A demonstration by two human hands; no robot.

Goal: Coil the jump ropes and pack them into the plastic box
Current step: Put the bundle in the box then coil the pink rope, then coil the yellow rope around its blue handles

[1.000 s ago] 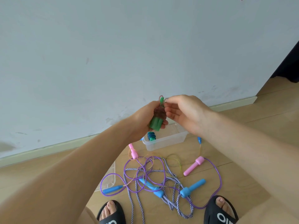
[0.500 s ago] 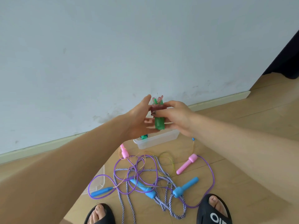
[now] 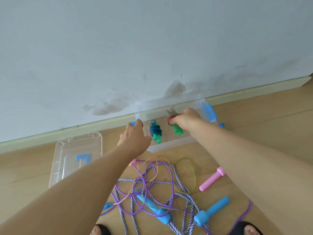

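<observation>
The bundle (image 3: 174,122) in my right hand (image 3: 185,120) has green handles and a red cord. The bundle (image 3: 155,132) in the clear box (image 3: 169,145) has green handles and a dark blue cord. On the light wooden floor (image 3: 254,116) lie a purple cord (image 3: 152,175), a blue-and-white striped rope (image 3: 179,184), a pink handle (image 3: 211,179) and light blue handles (image 3: 211,212). The clear lid (image 3: 94,141) has a blue clip (image 3: 83,158).

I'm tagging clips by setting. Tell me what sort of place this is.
Probably a room in a home, though that is a guess: a light wooden floor, a painted wall with scuff marks, a pale baseboard, and jump ropes lying loose on the floor.
</observation>
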